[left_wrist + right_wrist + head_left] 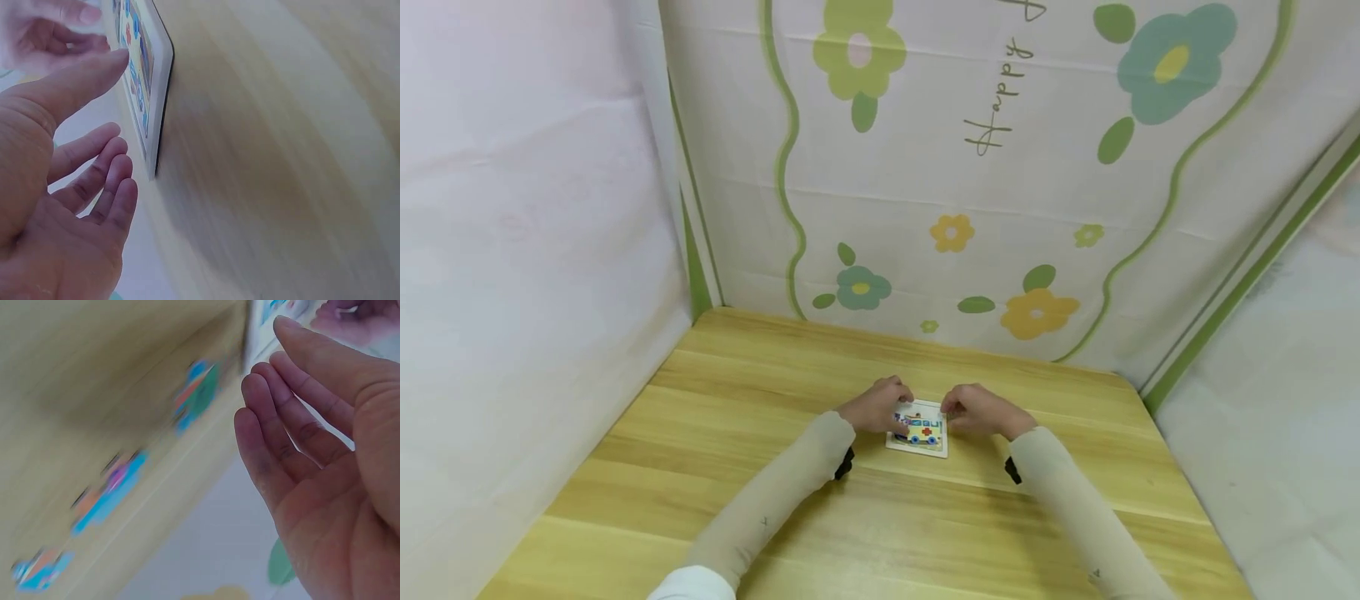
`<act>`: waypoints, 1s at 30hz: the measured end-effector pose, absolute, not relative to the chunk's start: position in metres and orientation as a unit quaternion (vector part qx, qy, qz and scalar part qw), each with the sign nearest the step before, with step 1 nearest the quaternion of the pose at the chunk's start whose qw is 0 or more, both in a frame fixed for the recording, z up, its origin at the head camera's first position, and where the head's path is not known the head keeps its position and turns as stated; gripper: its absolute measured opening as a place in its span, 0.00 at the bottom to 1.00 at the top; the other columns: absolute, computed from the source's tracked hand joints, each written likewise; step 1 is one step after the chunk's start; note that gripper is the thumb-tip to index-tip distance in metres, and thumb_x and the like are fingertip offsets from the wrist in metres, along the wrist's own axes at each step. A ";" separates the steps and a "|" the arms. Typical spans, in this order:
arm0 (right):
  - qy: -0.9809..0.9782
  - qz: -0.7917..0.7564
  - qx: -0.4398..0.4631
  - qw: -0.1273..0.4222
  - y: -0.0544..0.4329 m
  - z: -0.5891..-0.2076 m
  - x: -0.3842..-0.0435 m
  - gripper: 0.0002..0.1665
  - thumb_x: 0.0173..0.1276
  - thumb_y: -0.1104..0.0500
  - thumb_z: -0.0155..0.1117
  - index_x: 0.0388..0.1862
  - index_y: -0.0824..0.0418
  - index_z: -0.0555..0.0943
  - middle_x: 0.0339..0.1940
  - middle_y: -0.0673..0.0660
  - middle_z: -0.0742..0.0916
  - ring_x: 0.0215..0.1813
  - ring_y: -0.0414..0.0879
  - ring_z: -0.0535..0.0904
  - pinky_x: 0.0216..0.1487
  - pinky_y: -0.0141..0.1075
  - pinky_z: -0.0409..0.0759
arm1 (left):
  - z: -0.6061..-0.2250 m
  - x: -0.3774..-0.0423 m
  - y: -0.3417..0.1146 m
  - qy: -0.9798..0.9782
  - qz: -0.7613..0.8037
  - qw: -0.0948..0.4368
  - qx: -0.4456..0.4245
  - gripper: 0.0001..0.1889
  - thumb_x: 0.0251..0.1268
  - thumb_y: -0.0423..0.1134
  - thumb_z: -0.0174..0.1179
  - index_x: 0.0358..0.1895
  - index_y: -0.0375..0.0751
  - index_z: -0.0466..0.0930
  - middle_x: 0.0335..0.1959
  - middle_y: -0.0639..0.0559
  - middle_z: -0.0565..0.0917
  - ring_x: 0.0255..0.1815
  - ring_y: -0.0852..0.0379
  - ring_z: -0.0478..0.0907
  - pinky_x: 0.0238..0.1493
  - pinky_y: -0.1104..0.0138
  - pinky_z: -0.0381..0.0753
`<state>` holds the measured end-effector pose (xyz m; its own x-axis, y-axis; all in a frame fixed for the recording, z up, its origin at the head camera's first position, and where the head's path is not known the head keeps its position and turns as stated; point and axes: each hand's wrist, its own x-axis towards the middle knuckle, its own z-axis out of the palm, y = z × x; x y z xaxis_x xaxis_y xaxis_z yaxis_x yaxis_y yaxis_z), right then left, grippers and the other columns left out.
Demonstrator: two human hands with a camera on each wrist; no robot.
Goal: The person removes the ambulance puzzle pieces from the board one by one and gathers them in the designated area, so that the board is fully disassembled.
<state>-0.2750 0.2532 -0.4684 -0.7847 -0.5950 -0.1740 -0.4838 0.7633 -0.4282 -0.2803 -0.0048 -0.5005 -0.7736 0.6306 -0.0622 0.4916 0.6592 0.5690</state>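
A small square jigsaw board [927,448] with a white border and an ambulance picture [925,430] lies on the table. My left hand [880,406] is at its left side, with the thumb over the picture and the forefinger near the top edge. In the left wrist view the thumb [94,81] reaches over the board's face while the other fingers curve loosely beside it. At the board's right edge is my right hand [981,411]. Its fingers [253,394] bend gently in the right wrist view, with nothing between them and the thumb.
Several blurred colourful pieces, among them a blue and green one [200,394] and a blue and purple one [112,487], show on the wood surface in the right wrist view. Flower-printed cloth [925,167] walls off the back of the wooden table [760,400]; pale cloth flanks both sides.
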 end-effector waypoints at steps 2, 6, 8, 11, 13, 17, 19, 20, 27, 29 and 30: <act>0.925 -0.187 -0.294 0.154 0.242 -0.470 -0.276 0.12 0.72 0.64 0.72 0.52 0.67 0.87 0.50 0.59 0.90 0.47 0.44 0.83 0.51 0.41 0.85 | -0.500 -0.278 -0.007 0.900 0.275 0.131 0.312 0.31 0.65 0.45 0.76 0.68 0.37 0.79 0.61 0.48 0.77 0.60 0.52 0.72 0.67 0.58 0.77; 0.922 -0.197 -0.290 0.166 0.222 -0.471 -0.276 0.14 0.73 0.65 0.71 0.55 0.66 0.86 0.53 0.59 0.90 0.52 0.48 0.85 0.56 0.45 0.86 | -0.504 -0.276 -0.014 0.897 0.277 0.135 0.317 0.31 0.65 0.48 0.76 0.68 0.37 0.79 0.60 0.47 0.77 0.57 0.53 0.71 0.64 0.59 0.77; 0.919 -0.201 -0.295 0.167 0.215 -0.472 -0.275 0.15 0.73 0.64 0.71 0.56 0.66 0.86 0.54 0.59 0.89 0.54 0.50 0.85 0.58 0.46 0.86 | -0.508 -0.275 -0.018 0.897 0.280 0.135 0.315 0.32 0.65 0.49 0.76 0.68 0.37 0.78 0.60 0.47 0.77 0.56 0.54 0.71 0.63 0.59 0.77; 0.914 -0.202 -0.312 0.160 0.205 -0.475 -0.273 0.16 0.73 0.64 0.72 0.57 0.66 0.86 0.56 0.61 0.88 0.54 0.51 0.85 0.57 0.47 0.86 | -0.512 -0.275 -0.024 0.896 0.286 0.133 0.313 0.32 0.66 0.49 0.75 0.68 0.37 0.78 0.60 0.45 0.77 0.56 0.54 0.71 0.62 0.59 0.77; 0.913 -0.200 -0.322 0.152 0.200 -0.477 -0.272 0.16 0.72 0.64 0.72 0.57 0.66 0.86 0.56 0.61 0.88 0.53 0.51 0.85 0.56 0.46 0.86 | -0.512 -0.275 -0.026 0.894 0.293 0.132 0.312 0.32 0.67 0.49 0.75 0.69 0.37 0.78 0.61 0.44 0.77 0.58 0.53 0.72 0.63 0.58 0.77; 0.914 -0.196 -0.323 0.145 0.194 -0.481 -0.269 0.16 0.72 0.64 0.72 0.57 0.66 0.87 0.55 0.61 0.87 0.54 0.52 0.85 0.56 0.45 0.86 | -0.510 -0.274 -0.028 0.890 0.301 0.133 0.314 0.33 0.68 0.48 0.74 0.70 0.37 0.76 0.63 0.43 0.77 0.61 0.50 0.72 0.66 0.56 0.77; 0.916 -0.197 -0.318 0.145 0.193 -0.483 -0.268 0.16 0.72 0.64 0.72 0.57 0.66 0.87 0.55 0.61 0.87 0.55 0.53 0.85 0.57 0.45 0.86 | -0.509 -0.274 -0.029 0.889 0.306 0.136 0.313 0.33 0.68 0.47 0.74 0.71 0.37 0.76 0.63 0.43 0.76 0.63 0.49 0.72 0.67 0.55 0.77; 0.916 -0.200 -0.314 0.147 0.192 -0.483 -0.267 0.16 0.73 0.64 0.72 0.57 0.66 0.86 0.55 0.61 0.86 0.55 0.54 0.85 0.57 0.45 0.86 | -0.509 -0.273 -0.029 0.888 0.308 0.137 0.312 0.33 0.68 0.47 0.74 0.71 0.37 0.76 0.64 0.43 0.76 0.63 0.49 0.72 0.67 0.54 0.77; 0.918 -0.218 -0.293 0.157 0.193 -0.488 -0.263 0.18 0.74 0.64 0.70 0.61 0.65 0.86 0.55 0.59 0.85 0.57 0.52 0.84 0.58 0.44 0.87 | -0.511 -0.273 -0.027 0.882 0.319 0.145 0.315 0.30 0.67 0.47 0.75 0.68 0.39 0.79 0.59 0.47 0.77 0.54 0.55 0.70 0.58 0.61 0.76; 0.918 -0.220 -0.292 0.156 0.194 -0.488 -0.263 0.18 0.74 0.64 0.70 0.62 0.64 0.86 0.55 0.58 0.84 0.56 0.52 0.84 0.58 0.44 0.87 | -0.511 -0.273 -0.026 0.883 0.318 0.145 0.314 0.30 0.67 0.47 0.75 0.68 0.39 0.79 0.58 0.47 0.77 0.52 0.55 0.70 0.57 0.62 0.75; 0.918 -0.219 -0.292 0.154 0.194 -0.488 -0.263 0.18 0.74 0.64 0.70 0.62 0.64 0.86 0.55 0.58 0.84 0.56 0.52 0.84 0.58 0.43 0.87 | -0.511 -0.273 -0.026 0.883 0.317 0.145 0.313 0.30 0.67 0.47 0.74 0.68 0.40 0.79 0.58 0.47 0.77 0.53 0.55 0.70 0.57 0.61 0.75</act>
<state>-0.2627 0.1936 -0.4881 -0.7820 -0.6039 -0.1544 -0.4694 0.7335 -0.4915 -0.2726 -0.0261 -0.5111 -0.7613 0.6458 -0.0581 0.4612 0.6023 0.6515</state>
